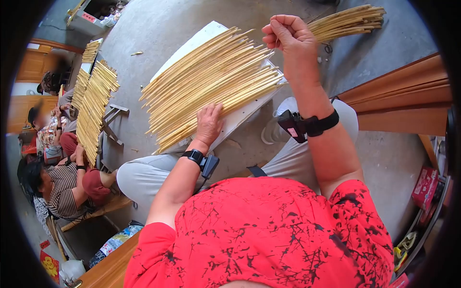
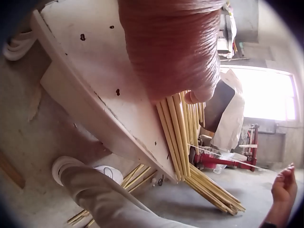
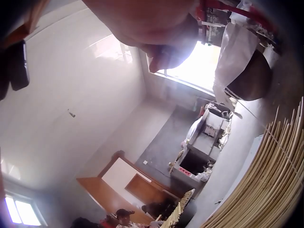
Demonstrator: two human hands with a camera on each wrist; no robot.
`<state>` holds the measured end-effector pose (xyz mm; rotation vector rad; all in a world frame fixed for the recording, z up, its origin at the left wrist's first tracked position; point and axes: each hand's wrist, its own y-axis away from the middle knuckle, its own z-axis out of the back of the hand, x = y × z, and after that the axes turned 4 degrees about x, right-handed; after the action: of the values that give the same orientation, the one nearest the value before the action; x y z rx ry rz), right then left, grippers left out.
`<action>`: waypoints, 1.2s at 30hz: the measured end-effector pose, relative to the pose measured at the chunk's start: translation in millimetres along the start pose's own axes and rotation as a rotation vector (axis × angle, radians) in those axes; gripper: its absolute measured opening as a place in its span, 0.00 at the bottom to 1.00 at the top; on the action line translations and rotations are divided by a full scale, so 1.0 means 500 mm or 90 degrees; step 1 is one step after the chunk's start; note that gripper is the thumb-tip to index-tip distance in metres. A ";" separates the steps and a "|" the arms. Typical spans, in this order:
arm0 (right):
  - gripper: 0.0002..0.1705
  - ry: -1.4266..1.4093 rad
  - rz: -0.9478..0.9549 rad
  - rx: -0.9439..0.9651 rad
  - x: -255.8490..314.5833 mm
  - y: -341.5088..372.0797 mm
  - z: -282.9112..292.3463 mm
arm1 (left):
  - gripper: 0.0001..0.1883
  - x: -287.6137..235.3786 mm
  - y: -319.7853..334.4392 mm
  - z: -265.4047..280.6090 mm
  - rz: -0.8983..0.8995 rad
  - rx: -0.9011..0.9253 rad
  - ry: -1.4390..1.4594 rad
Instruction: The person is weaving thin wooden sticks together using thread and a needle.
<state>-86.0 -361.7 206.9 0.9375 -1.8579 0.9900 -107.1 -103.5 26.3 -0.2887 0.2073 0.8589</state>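
Note:
A wide row of thin, straw-coloured stalks [image 1: 206,79] lies side by side on a white board [image 1: 247,109] in front of the person. On the near edge of this row rests the left hand [image 1: 210,124], its fingers lying over the stalks. The right hand [image 1: 295,38] is raised beyond the row's right end, thumb and fingers pinched together. A thin pale string [image 2: 256,166] runs in the left wrist view from the stalks to the right hand [image 2: 284,185], which holds it. The left hand [image 2: 171,47] fills the top of that view.
A loose bundle of stalks [image 1: 348,23] lies at the upper right. To the left, people sit beside another row of stalks [image 1: 96,103] on a stand with metal legs [image 1: 114,117]. Brown wooden panels [image 1: 398,98] stand at the right.

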 end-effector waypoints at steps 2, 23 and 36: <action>0.06 0.006 0.008 0.018 -0.004 -0.002 0.001 | 0.27 -0.006 -0.006 -0.014 -0.023 -0.001 -0.037; 0.06 0.004 -0.001 -0.010 -0.005 0.008 -0.012 | 0.14 -0.011 -0.023 -0.024 0.011 -0.004 0.043; 0.06 0.056 -0.061 -0.016 -0.010 0.008 -0.005 | 0.10 -0.015 0.000 -0.038 -0.013 -0.077 0.065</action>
<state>-86.7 -356.7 202.2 0.9438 -1.7326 0.9324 -113.1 -115.2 10.8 -0.4478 0.2466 0.8390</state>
